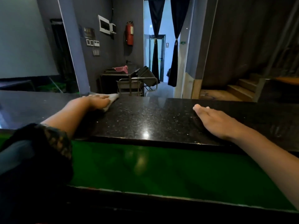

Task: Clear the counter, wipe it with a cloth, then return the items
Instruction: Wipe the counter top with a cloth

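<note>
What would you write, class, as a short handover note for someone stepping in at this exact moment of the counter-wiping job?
Left hand: pressed flat on a pale crumpled cloth at the far edge of the speckled black stone counter.
Right hand: empty, open, palm down on the counter further right.
Done: the visible counter top holds no items, so clearing looks finished.
Under way: wiping; the cloth sits at the far left of the visible stretch.
Left: likely the rest of the wiping, then returning the items, which are not in view.

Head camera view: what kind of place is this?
Probably a bar or restaurant service area: a polished black granite counter, a steel service trolley behind it, and a wall-mounted fire extinguisher beside a curtained doorway.
</note>
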